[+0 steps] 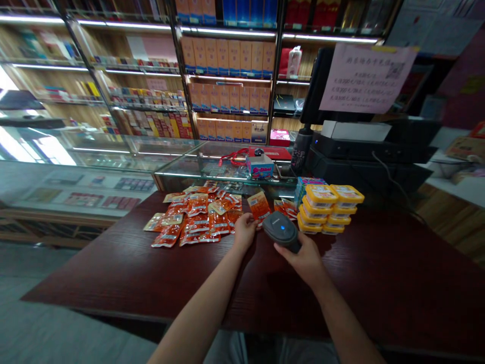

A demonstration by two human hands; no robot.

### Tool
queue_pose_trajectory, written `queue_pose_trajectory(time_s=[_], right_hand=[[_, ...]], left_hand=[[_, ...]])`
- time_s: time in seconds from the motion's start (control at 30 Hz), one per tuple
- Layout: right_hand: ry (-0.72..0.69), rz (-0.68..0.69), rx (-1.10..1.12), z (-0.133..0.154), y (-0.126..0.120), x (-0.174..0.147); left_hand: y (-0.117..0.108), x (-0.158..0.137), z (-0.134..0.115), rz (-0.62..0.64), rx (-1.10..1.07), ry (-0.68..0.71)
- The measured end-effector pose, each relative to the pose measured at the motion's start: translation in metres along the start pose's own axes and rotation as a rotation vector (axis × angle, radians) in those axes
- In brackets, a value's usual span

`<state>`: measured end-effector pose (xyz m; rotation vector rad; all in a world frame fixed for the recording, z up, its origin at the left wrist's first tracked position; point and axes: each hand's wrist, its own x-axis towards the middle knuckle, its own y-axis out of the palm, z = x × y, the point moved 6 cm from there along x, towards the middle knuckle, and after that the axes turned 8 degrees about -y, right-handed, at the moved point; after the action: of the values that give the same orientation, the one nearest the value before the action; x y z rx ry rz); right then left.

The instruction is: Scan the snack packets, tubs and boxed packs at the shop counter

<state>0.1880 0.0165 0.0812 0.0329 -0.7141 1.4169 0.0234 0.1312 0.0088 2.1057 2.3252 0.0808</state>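
Observation:
In my right hand (308, 260) is a dark grey barcode scanner (281, 230) with a blue light on top, its head tilted toward the left. My left hand (245, 231) pinches the lower left of an orange snack packet (259, 205), which stands tilted up just beyond the scanner. Left of that hand lies a loose pile of similar orange snack packets (197, 205). A couple more small packets (286, 208) lie behind the scanner, partly hidden by it. Yellow-lidded plastic tubs (320, 196) are stacked to the right.
A dark wooden table (182, 283) carries everything. Behind it stands a glass display counter (182, 167) with a small colourful box (260, 167) on top. At the right is a monitor (316, 86) with a paper sign (366, 78). Boxes fill the back shelves (227, 76).

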Motion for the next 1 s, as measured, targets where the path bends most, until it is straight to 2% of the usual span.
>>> queue_pose_trajectory(time_s=[0.13, 0.3, 0.43, 0.5, 0.6, 0.67, 0.77, 0.8, 0.9, 1.0], right_hand=[[0.017, -0.028, 0.034, 0.006, 0.006, 0.003], [0.089, 0.013, 0.024, 0.004, 0.010, 0.002], [0.026, 0.028, 0.015, 0.007, 0.009, 0.004], [-0.017, 0.061, -0.068, 0.008, 0.008, 0.005], [-0.053, 0.140, -0.370, 0.000, 0.005, 0.001], [-0.140, 0.167, -0.560, -0.008, 0.004, -0.005], [-0.425, 0.172, -0.634, -0.015, 0.005, -0.017], [-0.479, 0.159, -0.643, -0.018, 0.004, -0.021], [-0.562, 0.145, -0.662, -0.024, 0.004, -0.027], [-0.545, 0.178, -0.678, -0.027, 0.007, -0.027]], left_hand=[[0.000, -0.005, -0.011, 0.001, 0.024, 0.022], [0.001, -0.008, -0.017, 0.008, 0.030, 0.012], [-0.002, -0.010, -0.019, -0.037, 0.056, 0.026], [-0.003, -0.009, -0.017, -0.042, 0.052, 0.045], [-0.004, -0.005, -0.010, -0.053, 0.007, 0.066], [-0.006, -0.002, -0.003, -0.072, -0.050, 0.051], [-0.007, 0.000, 0.005, -0.071, -0.184, -0.003], [-0.007, 0.000, 0.006, -0.067, -0.228, -0.013], [-0.010, -0.001, -0.001, -0.098, -0.309, 0.003], [-0.022, 0.002, -0.018, -0.178, -0.355, 0.042]])
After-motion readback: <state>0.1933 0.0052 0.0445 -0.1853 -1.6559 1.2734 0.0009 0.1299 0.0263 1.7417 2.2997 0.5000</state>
